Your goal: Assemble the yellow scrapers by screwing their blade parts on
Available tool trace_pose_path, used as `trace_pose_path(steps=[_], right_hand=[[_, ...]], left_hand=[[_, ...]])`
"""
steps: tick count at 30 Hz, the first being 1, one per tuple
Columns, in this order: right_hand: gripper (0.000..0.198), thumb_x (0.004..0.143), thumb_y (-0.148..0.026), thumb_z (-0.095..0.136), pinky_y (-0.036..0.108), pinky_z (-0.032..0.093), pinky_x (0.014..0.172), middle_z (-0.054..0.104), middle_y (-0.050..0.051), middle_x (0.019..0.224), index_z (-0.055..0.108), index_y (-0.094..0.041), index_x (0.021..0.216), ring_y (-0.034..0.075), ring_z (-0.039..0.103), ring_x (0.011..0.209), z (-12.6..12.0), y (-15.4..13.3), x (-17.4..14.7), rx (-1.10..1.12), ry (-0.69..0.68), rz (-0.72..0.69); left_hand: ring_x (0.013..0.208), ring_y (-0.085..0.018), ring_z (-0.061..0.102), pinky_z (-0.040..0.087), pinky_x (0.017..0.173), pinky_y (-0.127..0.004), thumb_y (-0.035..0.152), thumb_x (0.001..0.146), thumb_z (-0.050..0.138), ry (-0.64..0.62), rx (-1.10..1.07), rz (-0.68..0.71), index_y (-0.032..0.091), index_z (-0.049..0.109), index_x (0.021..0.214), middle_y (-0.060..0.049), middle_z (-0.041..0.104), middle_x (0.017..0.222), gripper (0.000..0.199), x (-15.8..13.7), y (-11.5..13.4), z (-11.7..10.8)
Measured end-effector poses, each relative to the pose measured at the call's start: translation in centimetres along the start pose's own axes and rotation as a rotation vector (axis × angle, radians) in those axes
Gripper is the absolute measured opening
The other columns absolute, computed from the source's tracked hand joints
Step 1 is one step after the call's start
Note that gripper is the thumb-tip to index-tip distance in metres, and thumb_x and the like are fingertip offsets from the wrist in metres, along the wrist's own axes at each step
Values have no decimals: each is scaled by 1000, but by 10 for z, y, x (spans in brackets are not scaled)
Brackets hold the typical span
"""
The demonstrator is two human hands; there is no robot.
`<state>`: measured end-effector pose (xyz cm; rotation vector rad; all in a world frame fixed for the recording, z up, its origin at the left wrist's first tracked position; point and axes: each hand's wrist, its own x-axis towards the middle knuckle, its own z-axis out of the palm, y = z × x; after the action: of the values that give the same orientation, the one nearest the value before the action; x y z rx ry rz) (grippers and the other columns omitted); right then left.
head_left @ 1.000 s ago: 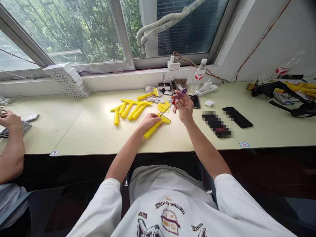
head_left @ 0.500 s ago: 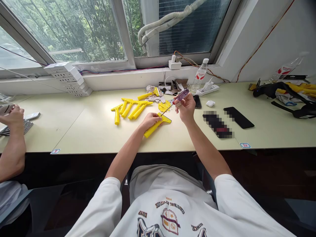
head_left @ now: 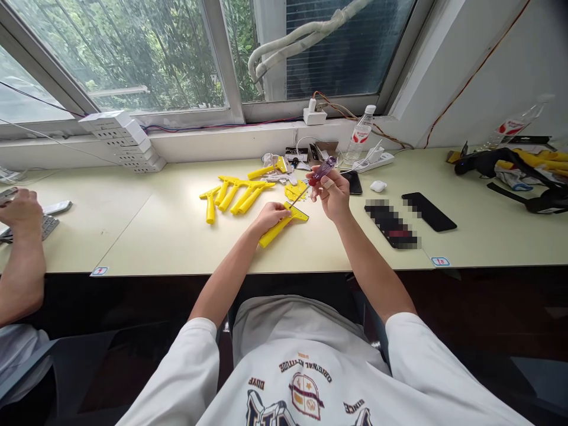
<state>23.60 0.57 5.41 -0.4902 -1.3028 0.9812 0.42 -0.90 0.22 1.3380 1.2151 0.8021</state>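
Observation:
My left hand (head_left: 271,216) is closed around a yellow scraper (head_left: 276,234) that lies slanted on the table, its flat head pointing right. In my right hand (head_left: 333,192) is a screwdriver (head_left: 323,170) with a clear purple handle. Its thin shaft slopes down to the left, and the tip meets the scraper's head near my left fingertips. Whether the tip sits in a screw is too small to tell. Beyond my hands lie small yellow plates (head_left: 293,190), with tiny bits around them. Several more yellow scrapers (head_left: 237,195) lie side by side to the left.
Behind the plates are another yellow scraper (head_left: 266,171) and pale gloves (head_left: 284,176). A water bottle (head_left: 360,135) stands by a power strip (head_left: 377,160). Phones, one black (head_left: 429,211), lie to the right. Another person's hand (head_left: 21,208) works at far left, near stacked white boxes (head_left: 126,142).
The fingers of my right hand have shifted on the screwdriver's handle, and the handle leans slightly further left. My left hand and the scraper stay put.

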Motion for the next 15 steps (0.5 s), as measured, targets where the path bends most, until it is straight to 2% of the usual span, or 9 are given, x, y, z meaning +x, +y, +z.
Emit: trace_pose_path(steps=[7, 10, 15], right_hand=[[55, 85, -73, 94, 23, 47, 38, 87, 3, 104, 74, -27, 106, 9, 62, 53, 5, 6, -4, -38, 109, -73], [55, 84, -70, 97, 23, 45, 37, 87, 2, 103, 68, -27, 99, 8, 58, 50, 7, 9, -5, -41, 122, -107], [61, 80, -69, 100, 21, 42, 38, 85, 0, 99, 59, -28, 98, 10, 64, 57, 10, 13, -6, -39, 200, -111]], left_hand=[[75, -20, 74, 54, 69, -30, 35, 83, 89, 25, 62, 8, 18, 75, 88, -6, 81, 83, 22, -3, 6, 1], [75, -21, 74, 54, 69, -30, 34, 83, 90, 26, 47, 2, 18, 74, 86, -7, 81, 84, 22, -4, 8, 2], [80, -22, 79, 58, 73, -31, 33, 83, 90, 10, -3, -7, 18, 74, 88, -8, 81, 86, 23, -2, 5, 2]])
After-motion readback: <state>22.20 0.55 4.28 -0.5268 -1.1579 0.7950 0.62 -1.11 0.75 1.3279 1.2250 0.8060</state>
